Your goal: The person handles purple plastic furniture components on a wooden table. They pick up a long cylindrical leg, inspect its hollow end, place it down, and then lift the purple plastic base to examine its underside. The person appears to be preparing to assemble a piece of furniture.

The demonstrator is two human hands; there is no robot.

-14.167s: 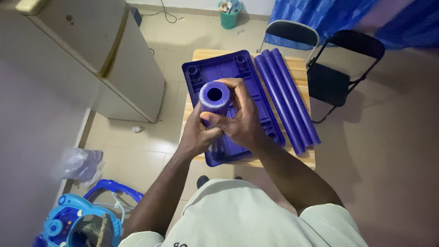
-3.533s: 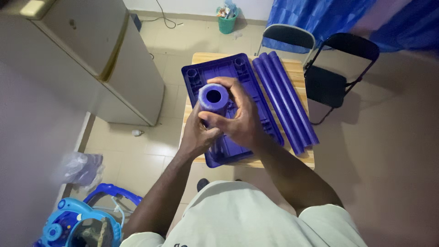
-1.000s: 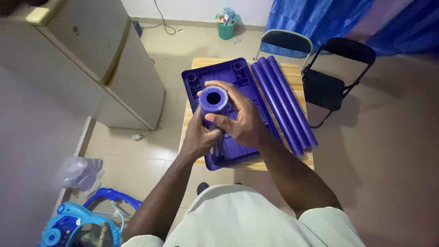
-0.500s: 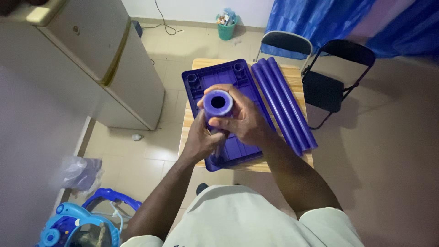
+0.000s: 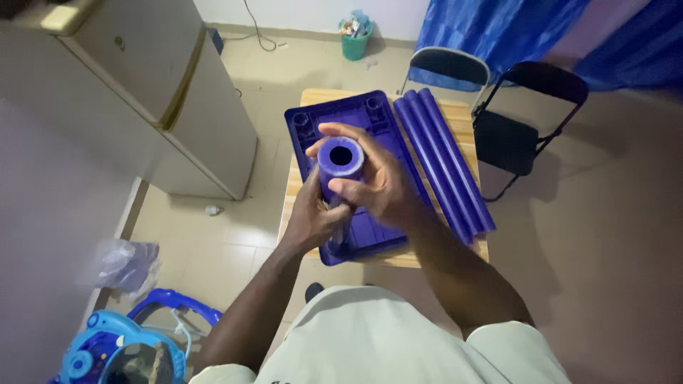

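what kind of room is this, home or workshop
Most likely a room in a home, not a workshop. A beige fridge stands on the tiled floor, two folding chairs sit by a small wooden table, and a blue child's toy lies near the person's feet.

Purple tube's [image 5: 340,158] lower length behind fingers [image 5: 356,186]

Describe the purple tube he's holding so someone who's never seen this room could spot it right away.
Find the small wooden table in the middle of the room, with a purple tray-like panel lying on it. Above that panel, the left hand and right hand grip an upright purple tube. Unlike the three tubes lying flat alongside, its hollow end faces the camera.
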